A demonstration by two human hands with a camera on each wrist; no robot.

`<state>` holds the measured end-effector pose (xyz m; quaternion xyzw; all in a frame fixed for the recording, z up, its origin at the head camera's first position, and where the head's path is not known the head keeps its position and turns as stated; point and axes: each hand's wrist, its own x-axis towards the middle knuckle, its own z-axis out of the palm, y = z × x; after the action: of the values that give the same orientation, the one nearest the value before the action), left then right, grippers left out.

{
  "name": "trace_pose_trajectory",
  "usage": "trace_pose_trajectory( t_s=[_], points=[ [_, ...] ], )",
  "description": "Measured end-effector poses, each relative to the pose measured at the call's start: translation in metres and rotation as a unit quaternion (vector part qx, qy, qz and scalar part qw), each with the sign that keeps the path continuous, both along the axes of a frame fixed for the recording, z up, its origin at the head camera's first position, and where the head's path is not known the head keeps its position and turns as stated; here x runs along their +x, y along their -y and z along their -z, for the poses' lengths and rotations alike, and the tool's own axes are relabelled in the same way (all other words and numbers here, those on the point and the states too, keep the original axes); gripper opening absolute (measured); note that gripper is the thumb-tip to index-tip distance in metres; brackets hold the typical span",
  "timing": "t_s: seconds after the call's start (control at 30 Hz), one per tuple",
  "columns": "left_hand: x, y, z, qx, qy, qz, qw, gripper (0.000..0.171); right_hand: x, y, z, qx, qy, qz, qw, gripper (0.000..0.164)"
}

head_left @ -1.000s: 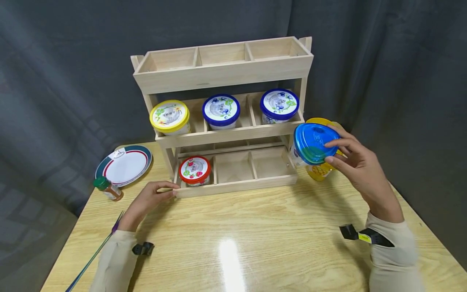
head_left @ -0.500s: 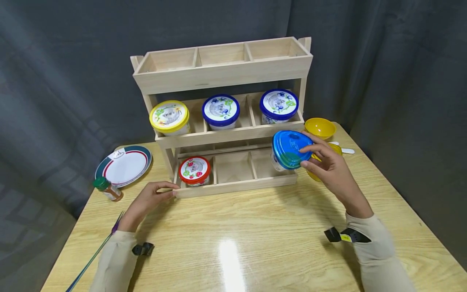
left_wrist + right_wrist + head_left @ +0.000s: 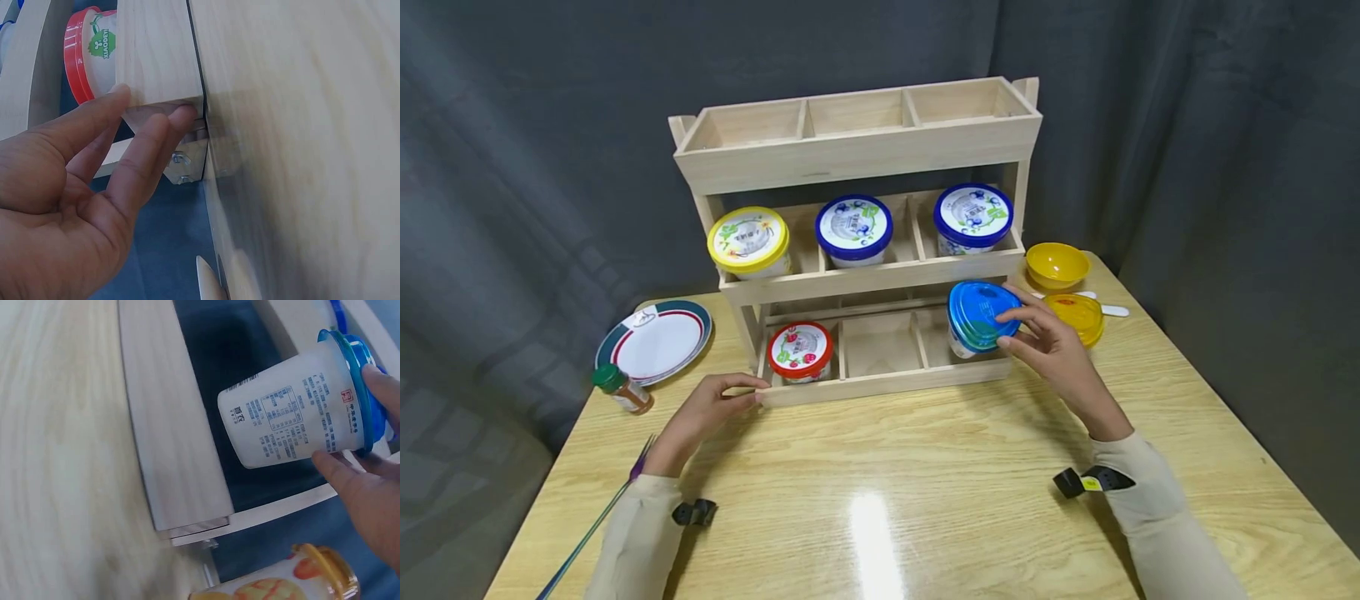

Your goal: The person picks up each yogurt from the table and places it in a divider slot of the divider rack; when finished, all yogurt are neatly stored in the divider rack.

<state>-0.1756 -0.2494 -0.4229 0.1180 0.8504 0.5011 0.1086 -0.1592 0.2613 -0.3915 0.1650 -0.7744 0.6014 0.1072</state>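
A white tub with a clear blue lid (image 3: 983, 317) is held by my right hand (image 3: 1051, 350), thumb and fingers at its lid and upper side. The tub is tilted, its base over the bottom tier's right compartment. In the right wrist view, printed text covers the tub's side (image 3: 287, 412). My left hand (image 3: 711, 412) touches the bottom tier's left front corner with its fingertips; the left wrist view shows the fingers (image 3: 150, 140) at the end of the board. Behind that corner sits a red-lidded tub (image 3: 801, 352) in the left compartment of the wooden rack (image 3: 880, 385).
A yellow-lidded tub (image 3: 749, 242) and two dark-blue-lidded tubs (image 3: 853, 229) occupy the middle tier. Right of the rack are a yellow bowl (image 3: 1057, 265), a yellow-lidded cup (image 3: 1075, 315) and white-handled utensils. At left lie plates (image 3: 658, 342), a spice bottle (image 3: 623, 388) and a fork (image 3: 597, 515).
My right hand has carried the blue-lidded tub leftward and down, from beside the rack to over the bottom right compartment. The left hand stays at the rack's corner.
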Motion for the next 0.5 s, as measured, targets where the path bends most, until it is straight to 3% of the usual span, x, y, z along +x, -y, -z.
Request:
trace_pose_trajectory(
  t_s=[0.23,0.5],
  points=[
    [-0.001,0.002,0.002,0.004,0.003,0.002,1.0,0.026,-0.008,0.004,0.013,-0.001,0.017,0.012,1.0,0.023],
    [-0.001,0.002,0.001,0.003,-0.001,0.006,1.0,0.026,-0.013,0.015,0.022,0.043,0.04,0.035,0.998,0.023]
  ],
)
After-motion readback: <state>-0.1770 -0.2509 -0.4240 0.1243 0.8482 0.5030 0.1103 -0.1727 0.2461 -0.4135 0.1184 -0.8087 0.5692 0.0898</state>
